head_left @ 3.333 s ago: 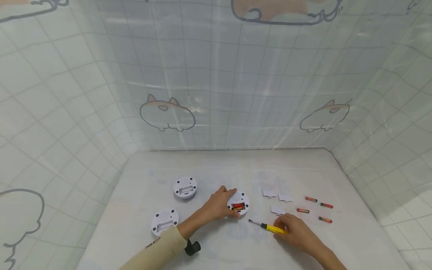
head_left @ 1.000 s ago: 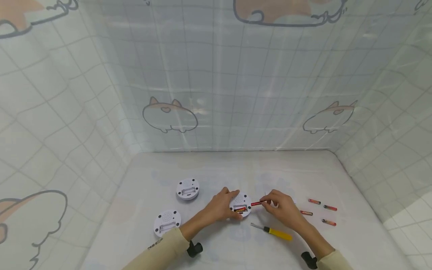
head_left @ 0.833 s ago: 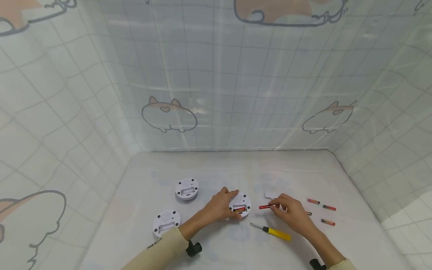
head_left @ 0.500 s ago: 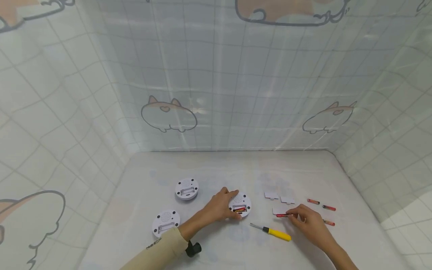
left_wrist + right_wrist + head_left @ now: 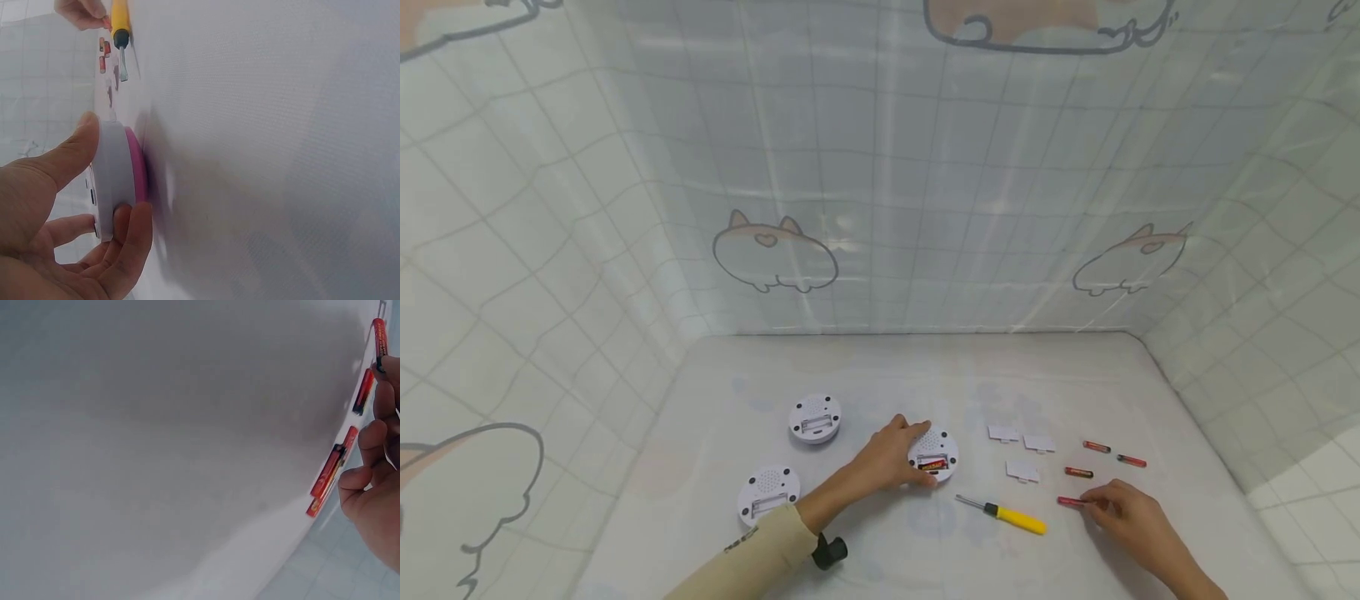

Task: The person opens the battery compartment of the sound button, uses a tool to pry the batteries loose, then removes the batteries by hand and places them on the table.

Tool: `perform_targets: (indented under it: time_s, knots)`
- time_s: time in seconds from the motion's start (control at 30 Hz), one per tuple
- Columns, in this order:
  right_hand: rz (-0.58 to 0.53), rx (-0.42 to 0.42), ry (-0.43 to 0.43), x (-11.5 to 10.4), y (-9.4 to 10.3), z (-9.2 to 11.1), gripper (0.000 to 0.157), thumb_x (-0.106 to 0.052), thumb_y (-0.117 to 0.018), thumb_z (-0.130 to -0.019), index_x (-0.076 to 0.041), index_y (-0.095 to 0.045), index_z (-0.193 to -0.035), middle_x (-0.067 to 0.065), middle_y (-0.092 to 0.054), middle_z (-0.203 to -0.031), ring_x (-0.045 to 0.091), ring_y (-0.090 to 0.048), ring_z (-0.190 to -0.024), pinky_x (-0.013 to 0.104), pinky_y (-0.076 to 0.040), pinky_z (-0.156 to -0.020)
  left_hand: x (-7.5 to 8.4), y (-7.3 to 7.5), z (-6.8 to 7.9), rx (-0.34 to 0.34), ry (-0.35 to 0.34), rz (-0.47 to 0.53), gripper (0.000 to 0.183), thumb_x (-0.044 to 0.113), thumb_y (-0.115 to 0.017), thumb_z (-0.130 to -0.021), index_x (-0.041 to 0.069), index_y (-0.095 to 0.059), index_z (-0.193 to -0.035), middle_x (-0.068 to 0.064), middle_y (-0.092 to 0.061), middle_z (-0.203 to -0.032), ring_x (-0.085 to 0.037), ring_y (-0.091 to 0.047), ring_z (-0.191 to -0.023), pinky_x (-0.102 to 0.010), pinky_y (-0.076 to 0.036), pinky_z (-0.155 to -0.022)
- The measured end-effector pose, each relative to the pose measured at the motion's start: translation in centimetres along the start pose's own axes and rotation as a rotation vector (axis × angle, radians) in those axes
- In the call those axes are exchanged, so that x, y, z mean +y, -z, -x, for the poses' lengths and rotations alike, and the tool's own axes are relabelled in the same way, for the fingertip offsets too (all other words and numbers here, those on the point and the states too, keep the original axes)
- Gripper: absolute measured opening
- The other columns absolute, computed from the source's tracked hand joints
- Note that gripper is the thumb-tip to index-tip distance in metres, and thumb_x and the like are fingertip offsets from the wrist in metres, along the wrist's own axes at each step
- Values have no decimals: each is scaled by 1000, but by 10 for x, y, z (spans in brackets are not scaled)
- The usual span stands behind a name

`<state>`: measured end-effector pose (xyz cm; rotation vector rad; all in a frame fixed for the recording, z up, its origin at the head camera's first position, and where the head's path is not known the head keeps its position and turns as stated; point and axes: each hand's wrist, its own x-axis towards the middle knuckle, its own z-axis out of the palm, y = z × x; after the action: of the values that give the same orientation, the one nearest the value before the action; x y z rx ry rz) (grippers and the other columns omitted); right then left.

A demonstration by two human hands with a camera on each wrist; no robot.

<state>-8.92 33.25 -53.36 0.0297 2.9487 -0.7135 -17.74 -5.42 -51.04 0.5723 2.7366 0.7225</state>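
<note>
My left hand point(image 5: 891, 457) grips a round white device point(image 5: 942, 442) by its edges, its speaker holes and battery compartment facing up. One red battery point(image 5: 933, 467) lies in that compartment. The left wrist view shows the device's pink underside point(image 5: 139, 165) close over the table, thumb and fingers around the rim. At the right, my right hand point(image 5: 1131, 521) pinches another red battery point(image 5: 1070, 501) by one end, low over the table. The right wrist view shows this pinched battery point(image 5: 380, 337) at its upper right. Between the hands lies a yellow-handled screwdriver point(image 5: 1018, 521).
Two similar white devices, one at the back point(image 5: 815, 418) and one nearer point(image 5: 768, 493), sit left with bare compartments. White battery covers point(image 5: 1022, 471) lie right of centre. Loose batteries point(image 5: 1078, 472) lie beyond my right hand. A patterned curtain point(image 5: 910, 208) rises behind the table.
My right hand laid the screwdriver down, took one of two batteries out of the held device and carried it right, past the covers. My left hand keeps its grip.
</note>
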Motion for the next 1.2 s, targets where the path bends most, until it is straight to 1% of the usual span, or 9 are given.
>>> perform_targets:
  time_s: [0.23,0.5,0.63,0.7,0.8,0.9,1.07,1.2]
  knots:
    - [9,-1,28,6,2,2,12,-12,-77,-86,-20,-76,-94,-7,-57,-83,6,-43,-70,23,-38,-60,1,0,0,-5,15,2,96,51,-89,-69,22,-49,-151,-6,-52,-116,-16,-48,-86,-29,-42,-71]
    - [-10,0,20,7,0,2,14,-10,-77,-85,-19,-75,-95,-7,-55,-81,6,-44,-69,23,-38,-60,0,1,1,2,16,7,96,50,-90,-69,22,-49,-151,-6,-52,-115,-17,-48,-84,-28,-42,-69]
    - [-4,6,24,5,0,-1,16,-14,-80,-83,-19,-75,-98,-7,-56,-83,7,-45,-72,23,-39,-60,1,1,1,-2,20,13,96,50,-90,-70,22,-48,-151,-5,-51,-115,-16,-49,-85,-28,-41,-69]
    - [6,13,40,2,0,-3,17,-17,-81,-83,-19,-75,-99,-8,-56,-84,8,-46,-74,23,-40,-61,1,2,1,-5,23,14,96,50,-89,-70,23,-48,-151,-5,-51,-116,-17,-49,-85,-27,-41,-69]
    - [2,20,79,-7,0,-9,18,-20,-81,-83,-20,-75,-100,-9,-57,-84,9,-46,-75,23,-40,-61,3,3,2,-7,31,19,95,50,-90,-70,23,-48,-151,-5,-51,-116,-17,-48,-86,-27,-40,-68]
    - [-16,8,117,-23,0,-16,16,-20,-80,-85,-21,-75,-101,-10,-56,-84,10,-45,-75,23,-38,-62,4,3,2,-8,36,21,95,49,-90,-69,23,-49,-151,-5,-51,-114,-17,-48,-85,-27,-40,-68]
    - [-41,-33,173,-59,-7,-30,15,-20,-77,-88,-25,-75,-103,-12,-56,-85,12,-47,-78,24,-38,-65,5,2,2,-11,41,19,95,48,-90,-69,23,-49,-151,-5,-51,-113,-17,-48,-85,-27,-39,-68]
    - [-47,-63,289,-92,-19,-43,16,-24,-76,-90,-26,-75,-106,-17,-54,-84,12,-48,-78,25,-38,-67,5,2,3,-11,39,17,95,48,-91,-69,22,-49,-151,-5,-51,-113,-17,-48,-85,-27,-39,-69]
